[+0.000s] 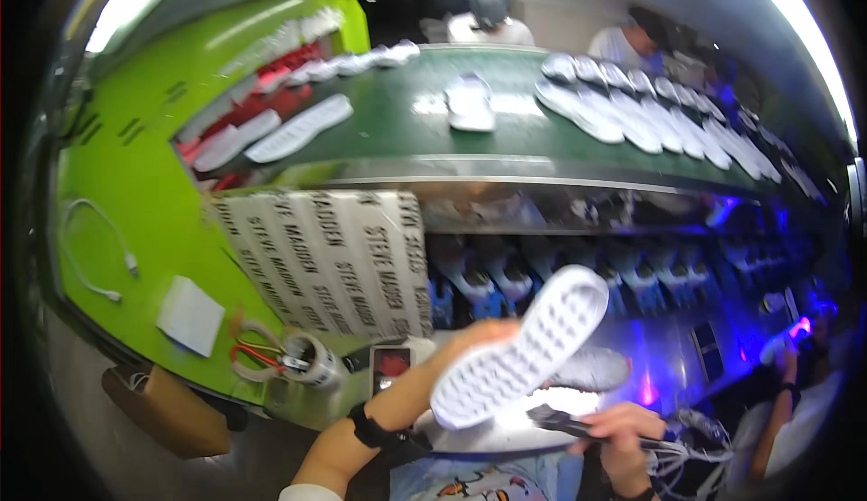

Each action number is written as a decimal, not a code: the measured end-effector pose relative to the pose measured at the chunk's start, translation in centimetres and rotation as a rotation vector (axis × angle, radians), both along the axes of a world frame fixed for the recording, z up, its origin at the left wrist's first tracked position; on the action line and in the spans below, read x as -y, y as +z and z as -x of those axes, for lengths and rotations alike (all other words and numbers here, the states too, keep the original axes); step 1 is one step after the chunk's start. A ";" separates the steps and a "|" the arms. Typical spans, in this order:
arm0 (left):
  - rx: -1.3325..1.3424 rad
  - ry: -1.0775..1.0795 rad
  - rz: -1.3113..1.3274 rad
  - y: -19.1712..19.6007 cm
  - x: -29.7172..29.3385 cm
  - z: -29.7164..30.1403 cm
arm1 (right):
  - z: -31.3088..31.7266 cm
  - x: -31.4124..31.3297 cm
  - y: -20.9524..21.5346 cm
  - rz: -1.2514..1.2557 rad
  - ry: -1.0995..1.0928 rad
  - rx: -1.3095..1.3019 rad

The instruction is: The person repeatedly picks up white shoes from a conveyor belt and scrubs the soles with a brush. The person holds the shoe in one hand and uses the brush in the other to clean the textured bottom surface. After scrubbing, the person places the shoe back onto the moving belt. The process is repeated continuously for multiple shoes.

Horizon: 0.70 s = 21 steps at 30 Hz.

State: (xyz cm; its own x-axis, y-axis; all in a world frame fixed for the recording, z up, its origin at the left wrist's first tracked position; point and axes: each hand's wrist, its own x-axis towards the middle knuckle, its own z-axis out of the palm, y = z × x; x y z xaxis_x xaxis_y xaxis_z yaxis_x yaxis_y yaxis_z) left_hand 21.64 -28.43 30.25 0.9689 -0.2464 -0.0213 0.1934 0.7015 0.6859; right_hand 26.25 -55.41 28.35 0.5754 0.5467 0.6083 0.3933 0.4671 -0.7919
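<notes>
A white shoe sole (519,347) with a studded pattern of dark-looking recesses is held up and tilted in my left hand (479,334), whose fingers are mostly hidden behind it. Below and to the right, my right hand (625,433) grips the handle of a black brush-like tool (560,421). Its dark head is close to the sole's lower right, apart from it as far as I can see. Beneath both lies a brightly lit white work surface (506,438). A grey-white shoe piece (591,370) rests just behind the sole, partly covered by it.
Ahead runs a green conveyor belt (397,135) carrying white soles (632,121) and a white shoe (469,103). To the left are a printed board (330,262), orange-handled scissors (256,356), a tape roll (312,361) and a phone (390,372). A co-worker's arm (784,393) is at right.
</notes>
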 end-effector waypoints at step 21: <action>0.073 1.008 -1.037 20.6 -14.3 -16.2 | -0.5 2.8 -4.7 -0.162 -0.250 -0.661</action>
State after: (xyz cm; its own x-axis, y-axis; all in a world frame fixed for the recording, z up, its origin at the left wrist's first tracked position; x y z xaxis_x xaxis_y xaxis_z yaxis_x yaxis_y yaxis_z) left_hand 37.82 -14.11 50.83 0.7243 0.6239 0.2935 -0.1307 -0.2937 0.9469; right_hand 26.75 -58.19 23.61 0.9471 0.2826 0.1522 -0.0331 0.5576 -0.8294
